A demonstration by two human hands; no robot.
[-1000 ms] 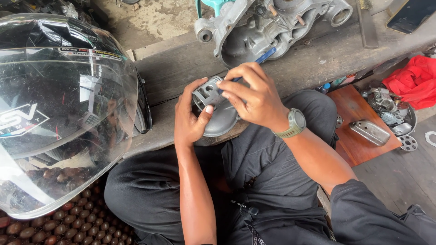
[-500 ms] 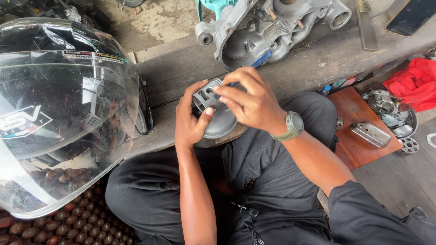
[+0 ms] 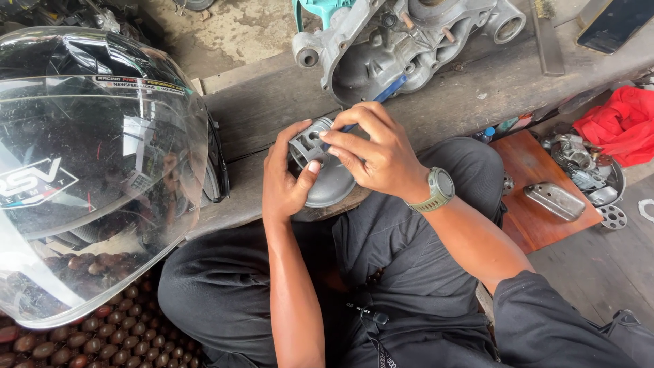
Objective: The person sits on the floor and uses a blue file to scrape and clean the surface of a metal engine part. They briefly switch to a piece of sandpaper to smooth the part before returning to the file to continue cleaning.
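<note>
The grey metal part (image 3: pixel 320 170) you've got there sits right above your lap, at the edge of the wooden bench (image 3: pixel 272 109), and that's the thing I'd worry about. Your left hand (image 3: pixel 286 180) cups it from the side with the thumb pressed on its face, and your right hand (image 3: pixel 371 150) comes over the top, fingertips pinched on the upper edge. I think there's a blue-handled tool (image 3: pixel 381 92) tucked under those right fingers, but I can't tell for sure. If the part is oily, a pinch that light could let it twist out and drop onto your knees or the floor, and cast metal like that won't enjoy it.

Going big to small on what's around you: the helmet (image 3: pixel 95 163) is a glossy rounded shell with a clear curved visor, just beside your left arm, so an elbow bump could roll it off. The engine casing (image 3: pixel 402 41) is rough cast aluminium, lumpy with round bores, sitting on the bench just past your hands. The bench itself is worn, dark, grainy planks. The red rag (image 3: pixel 620 126) is soft and crumpled. The part in your hands is matte grey, domed at the bottom, with square openings near the top. The small chrome cover (image 3: pixel 553 200) on the reddish board (image 3: pixel 538 232) looks slick and smooth.
</note>
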